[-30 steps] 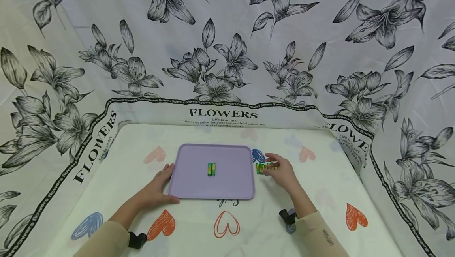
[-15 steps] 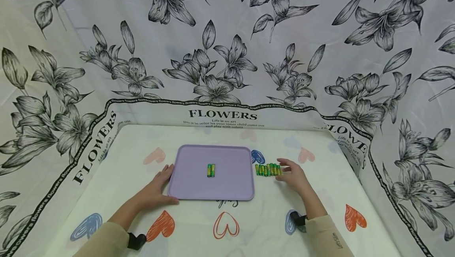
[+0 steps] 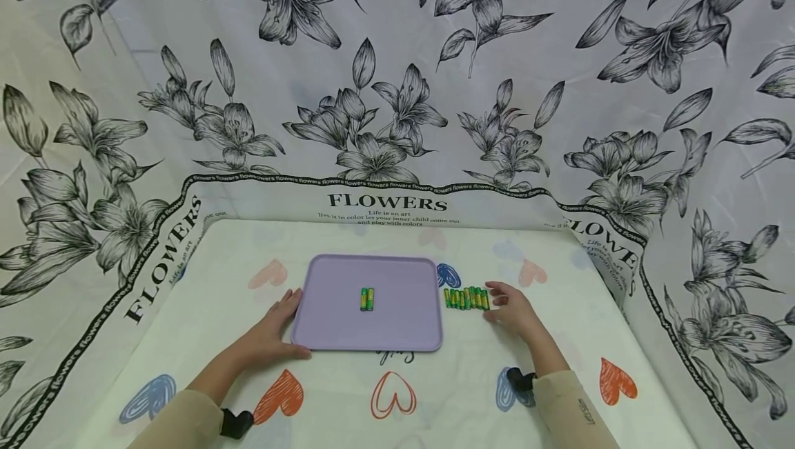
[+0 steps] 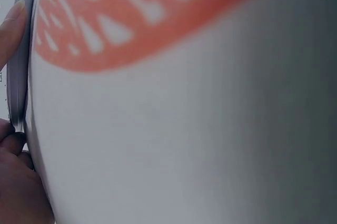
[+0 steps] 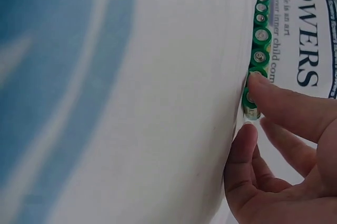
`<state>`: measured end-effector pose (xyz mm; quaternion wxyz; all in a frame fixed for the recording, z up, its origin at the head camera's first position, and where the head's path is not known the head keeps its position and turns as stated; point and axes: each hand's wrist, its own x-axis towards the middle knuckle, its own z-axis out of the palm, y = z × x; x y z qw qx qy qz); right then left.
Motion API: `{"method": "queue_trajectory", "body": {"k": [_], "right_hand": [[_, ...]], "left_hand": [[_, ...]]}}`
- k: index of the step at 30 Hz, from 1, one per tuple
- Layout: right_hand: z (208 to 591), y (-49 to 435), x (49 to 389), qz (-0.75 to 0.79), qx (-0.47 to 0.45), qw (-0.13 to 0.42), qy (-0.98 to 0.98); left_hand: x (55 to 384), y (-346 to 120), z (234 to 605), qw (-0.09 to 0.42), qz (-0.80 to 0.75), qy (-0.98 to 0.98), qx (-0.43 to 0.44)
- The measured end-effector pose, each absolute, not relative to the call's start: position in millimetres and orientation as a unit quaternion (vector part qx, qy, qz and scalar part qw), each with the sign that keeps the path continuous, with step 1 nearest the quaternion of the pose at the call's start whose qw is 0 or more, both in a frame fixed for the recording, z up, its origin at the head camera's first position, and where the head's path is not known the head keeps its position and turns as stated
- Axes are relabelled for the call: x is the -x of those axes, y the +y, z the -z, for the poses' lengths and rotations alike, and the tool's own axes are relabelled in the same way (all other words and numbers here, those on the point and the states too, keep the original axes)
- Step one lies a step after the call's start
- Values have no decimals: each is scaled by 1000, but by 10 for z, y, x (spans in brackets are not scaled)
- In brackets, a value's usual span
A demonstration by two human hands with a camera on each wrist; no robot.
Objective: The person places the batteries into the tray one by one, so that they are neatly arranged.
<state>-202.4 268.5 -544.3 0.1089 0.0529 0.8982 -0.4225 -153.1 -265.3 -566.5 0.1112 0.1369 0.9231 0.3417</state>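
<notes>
My left hand (image 3: 268, 330) rests at the left edge of a lilac tray (image 3: 404, 321), its thumb near the front corner and its fingers along the side. Two green-and-yellow batteries (image 3: 367, 299) lie side by side on the tray. Right of it, several more batteries (image 3: 462, 298) form a tight row on the cloth. At the row's right end is my right hand (image 3: 514, 311), with thumb and index finger at opposite ends of the last battery. In the right wrist view the thumb (image 5: 281, 105) covers part of the end batteries; the index fingertip's contact is hidden.
A white cloth with printed hearts (image 3: 393, 394) covers the table. Behind and at both sides hangs a flower-printed curtain (image 3: 373, 125). Black wrist devices (image 3: 237, 423) are at both cuffs.
My right hand has moved rightward from over the battery row to its right end, uncovering the batteries. The left hand, the tray and its two batteries stay put.
</notes>
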Motion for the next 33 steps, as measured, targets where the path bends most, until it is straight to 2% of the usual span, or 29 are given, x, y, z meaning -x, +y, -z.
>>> {"method": "queue_trajectory", "body": {"k": [5,15,33], "right_hand": [[5456,2687,2025,403,-39,106,908],[5493,2703,2005,421,-69,92,900],[5360,2569,1986,512,-48,59,856]], "left_hand": [[1538,-2653,5668,110,-339,924,-137],[1535,-2653,5672,112,-340,924,-139],[1536,-2663,5664,107,-336,924,-146]]}}
